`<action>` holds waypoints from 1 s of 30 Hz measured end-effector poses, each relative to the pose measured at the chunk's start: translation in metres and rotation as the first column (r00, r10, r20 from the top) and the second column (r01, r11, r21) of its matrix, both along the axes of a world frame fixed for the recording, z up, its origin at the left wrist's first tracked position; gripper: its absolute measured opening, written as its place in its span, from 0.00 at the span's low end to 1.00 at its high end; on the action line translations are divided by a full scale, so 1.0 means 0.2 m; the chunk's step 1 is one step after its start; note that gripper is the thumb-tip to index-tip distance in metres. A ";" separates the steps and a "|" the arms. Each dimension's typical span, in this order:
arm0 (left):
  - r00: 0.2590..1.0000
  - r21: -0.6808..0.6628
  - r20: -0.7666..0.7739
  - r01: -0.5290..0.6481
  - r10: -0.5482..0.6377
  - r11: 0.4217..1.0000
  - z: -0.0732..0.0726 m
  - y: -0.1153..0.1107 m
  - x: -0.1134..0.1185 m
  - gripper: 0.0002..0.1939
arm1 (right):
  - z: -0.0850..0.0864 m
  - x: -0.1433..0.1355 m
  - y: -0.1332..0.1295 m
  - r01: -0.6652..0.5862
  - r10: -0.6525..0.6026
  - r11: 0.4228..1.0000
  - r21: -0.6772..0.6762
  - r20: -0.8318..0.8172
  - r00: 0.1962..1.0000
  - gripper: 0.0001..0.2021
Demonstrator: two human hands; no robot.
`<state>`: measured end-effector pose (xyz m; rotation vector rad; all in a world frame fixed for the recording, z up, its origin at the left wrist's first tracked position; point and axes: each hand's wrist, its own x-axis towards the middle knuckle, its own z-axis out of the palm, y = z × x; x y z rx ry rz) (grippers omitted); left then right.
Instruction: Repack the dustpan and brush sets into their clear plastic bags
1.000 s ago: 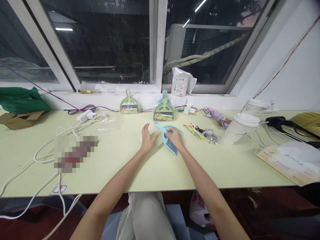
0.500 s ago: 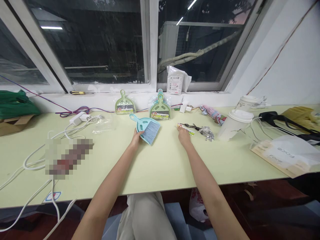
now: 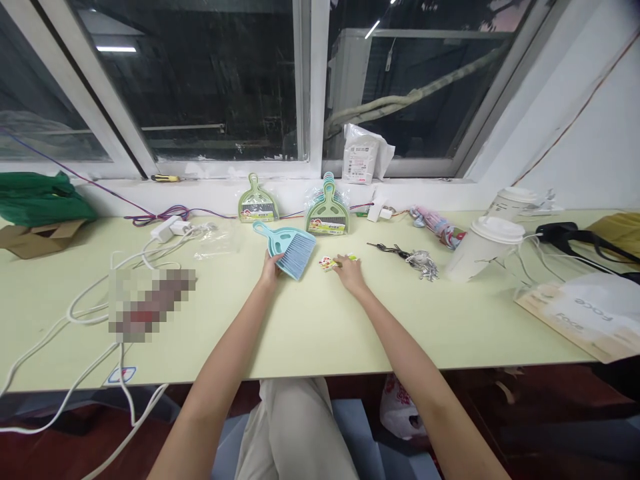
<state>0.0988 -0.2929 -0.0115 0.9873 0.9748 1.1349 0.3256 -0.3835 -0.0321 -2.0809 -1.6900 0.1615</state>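
My left hand (image 3: pixel 271 268) grips the edge of a light blue dustpan (image 3: pixel 265 231), its handle pointing to the upper left. A small brush with blue-grey bristles (image 3: pixel 299 256) lies nested in the pan. To the right, my right hand (image 3: pixel 349 273) has its fingers closed over a small printed label card (image 3: pixel 327 263) just above the table; part of the card is hidden under the fingers. Behind them, a bagged green dustpan set (image 3: pixel 258 200) leans on the wall, beside a stack of similar bagged sets (image 3: pixel 327 212).
Right of my right hand lies a bunch of dark and silver ties (image 3: pixel 420 261). White paper cups (image 3: pixel 483 247), a folded umbrella (image 3: pixel 437 227) and a tissue pack (image 3: pixel 580 313) stand farther right. White cables (image 3: pixel 75 300), a clear bag (image 3: pixel 215 245) and a cardboard box (image 3: pixel 40 239) occupy the left.
My right hand has moved left with the label card, away from the ties and toward the dustpan. My left hand still holds the dustpan and brush. The view has shifted slightly.
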 end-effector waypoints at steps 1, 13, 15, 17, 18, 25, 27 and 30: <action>1.000 0.002 0.000 0.002 -0.002 1.000 0.00 0.00 0.00 0.28 | 0.00 0.01 0.00 0.002 -0.002 1.000 0.003 -0.041 0.999 0.15; 0.976 0.014 0.095 0.194 -0.194 0.981 -0.02 -0.10 0.10 0.28 | 0.16 -0.10 -0.04 0.069 0.202 0.875 0.480 -0.490 0.848 0.22; 0.959 0.022 0.118 0.258 -0.259 0.966 -0.01 -0.14 0.12 0.28 | 0.15 -0.17 -0.05 -0.111 0.284 0.900 0.422 -0.373 0.883 0.20; 0.954 0.038 0.099 0.280 -0.282 0.959 0.00 -0.16 0.12 0.29 | 0.12 -0.22 -0.05 -0.237 0.325 0.928 0.286 -0.313 0.893 0.21; 0.956 0.047 0.080 0.280 -0.283 0.959 0.00 -0.17 0.12 0.29 | 0.11 -0.23 -0.05 -0.264 0.326 0.937 0.229 -0.304 0.895 0.21; 0.959 0.061 0.034 0.277 -0.280 0.959 0.00 -0.18 0.12 0.31 | 0.07 -0.26 -0.07 -0.179 0.216 0.966 0.184 -0.204 0.955 0.21; 0.961 0.062 0.022 0.273 -0.275 0.960 0.00 -0.19 0.12 0.31 | 0.09 -0.27 -0.09 -0.174 0.206 0.966 0.192 -0.166 0.964 0.21; 0.963 0.053 0.009 0.270 -0.271 0.961 0.01 -0.19 0.13 0.30 | 0.10 -0.28 -0.09 -0.159 0.196 0.966 0.206 -0.175 0.965 0.20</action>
